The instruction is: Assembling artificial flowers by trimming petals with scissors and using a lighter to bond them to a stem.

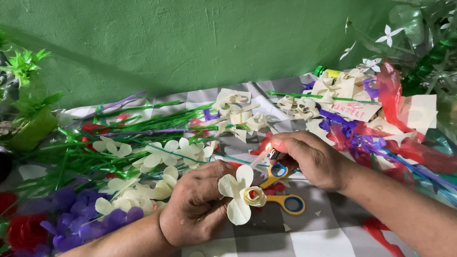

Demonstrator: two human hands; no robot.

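Observation:
My left hand (pixel 195 202) grips a cream paper flower (pixel 240 192) with rounded petals and a rolled centre. The flower's thin pale stem points up and right toward a small flame. That flame comes from a lighter (pixel 272 153) held in my right hand (pixel 309 159), a little above and to the right of the flower. Both hands hover over a grey-and-white checked cloth (pixel 323 238). Yellow scissors with blue-lined handles (pixel 283 190) lie on the cloth just under my right hand.
Green plastic stems and cream flowers (pixel 157 154) lie piled at the left, with purple flowers (pixel 85 223) and red ones near the front left corner. Cream paper cut-outs (pixel 328 95) and red and purple plastic strips (pixel 381 138) crowd the right. A green wall stands behind.

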